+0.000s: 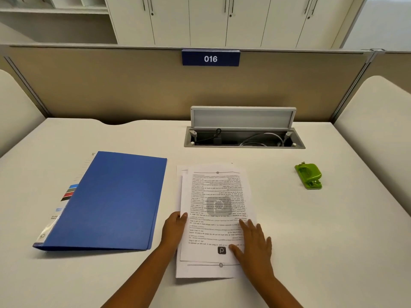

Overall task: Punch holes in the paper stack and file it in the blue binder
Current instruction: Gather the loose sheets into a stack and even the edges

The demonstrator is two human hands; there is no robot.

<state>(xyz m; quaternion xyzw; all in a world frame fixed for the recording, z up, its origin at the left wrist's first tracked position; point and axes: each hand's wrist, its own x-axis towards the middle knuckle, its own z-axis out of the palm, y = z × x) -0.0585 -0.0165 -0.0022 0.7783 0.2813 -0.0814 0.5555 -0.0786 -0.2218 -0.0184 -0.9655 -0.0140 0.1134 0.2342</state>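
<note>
Currently, at the left of the table (311, 241): blue binder (111, 201), closed, lying flat. Just right of it, left hand (174, 230) pinching the left edge of the paper stack (213, 192), thumb on top. Sheets unevenly aligned, near centre, print side up. On the near right part, right hand (253, 243) resting flat, fingers straight and spread. Far right, well apart: green hole punch (308, 175).

Fingers of the left hand (174, 227) hide under the paper stack (213, 196); print beyond the right hand (253, 243) is too small to read; both forearms are cropped.
</note>
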